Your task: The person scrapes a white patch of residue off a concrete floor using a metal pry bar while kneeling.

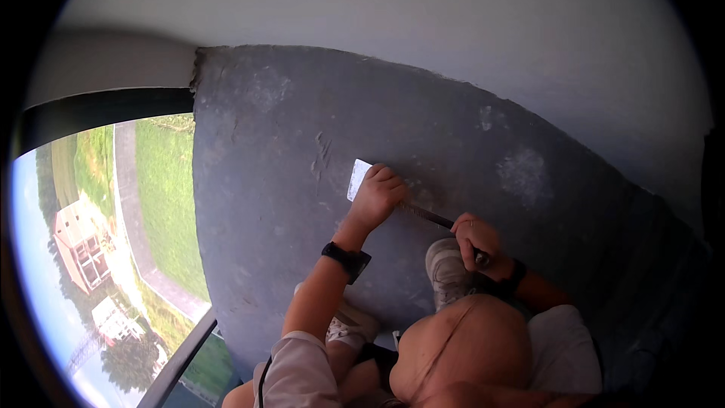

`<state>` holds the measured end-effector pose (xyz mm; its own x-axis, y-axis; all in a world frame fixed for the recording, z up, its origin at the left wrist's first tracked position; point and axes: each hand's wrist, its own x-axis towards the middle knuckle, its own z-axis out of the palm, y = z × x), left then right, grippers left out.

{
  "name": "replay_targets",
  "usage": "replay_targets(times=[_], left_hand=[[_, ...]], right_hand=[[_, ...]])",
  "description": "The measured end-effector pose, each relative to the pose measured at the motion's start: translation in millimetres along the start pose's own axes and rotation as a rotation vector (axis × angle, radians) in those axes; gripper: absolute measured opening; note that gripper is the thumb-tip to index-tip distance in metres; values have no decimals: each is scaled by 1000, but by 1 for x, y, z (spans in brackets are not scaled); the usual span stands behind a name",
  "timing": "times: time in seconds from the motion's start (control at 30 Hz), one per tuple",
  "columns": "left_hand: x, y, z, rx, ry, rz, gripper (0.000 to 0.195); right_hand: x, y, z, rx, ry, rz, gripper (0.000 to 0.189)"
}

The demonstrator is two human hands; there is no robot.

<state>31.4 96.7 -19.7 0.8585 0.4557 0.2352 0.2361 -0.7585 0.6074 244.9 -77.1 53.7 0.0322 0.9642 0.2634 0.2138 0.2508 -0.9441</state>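
Note:
Both hands are on a long-handled floor scraper [426,215] with a dark shaft. Its flat, bright metal blade [357,179] is against or just above a grey concrete floor [272,170]; I cannot tell which. My left hand [380,194] is closed around the tool right behind the blade and hides where blade and shaft meet. Farther back, my right hand [477,238] wraps the handle, and the rounded butt end sticks out past the fingers. Rough raised marks [322,154] show on the floor beyond the blade.
Pale patches [524,175] spot the floor. A white wall [396,5] borders it at the top. On the left, a dark-framed window [107,101] looks out on grass and buildings. My shoes [446,272] and bent knee [464,340] are close to the handle.

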Motion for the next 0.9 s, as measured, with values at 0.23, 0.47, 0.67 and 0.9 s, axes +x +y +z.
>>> replay_targets(times=[0.23, 0.47, 0.67, 0.9], left_hand=[[14, -44, -29, 68, 34, -38, 11], [7, -34, -42, 142, 97, -48, 13], [-20, 29, -6, 94, -42, -93, 11], [-31, 53, 27, 43, -13, -90, 8]], right_hand=[[43, 28, 33, -47, 122, -35, 18], [64, 22, 31, -18, 69, -197, 18], [0, -2, -7, 37, -28, -49, 16], [-31, -9, -15, 28, -12, -69, 20]])
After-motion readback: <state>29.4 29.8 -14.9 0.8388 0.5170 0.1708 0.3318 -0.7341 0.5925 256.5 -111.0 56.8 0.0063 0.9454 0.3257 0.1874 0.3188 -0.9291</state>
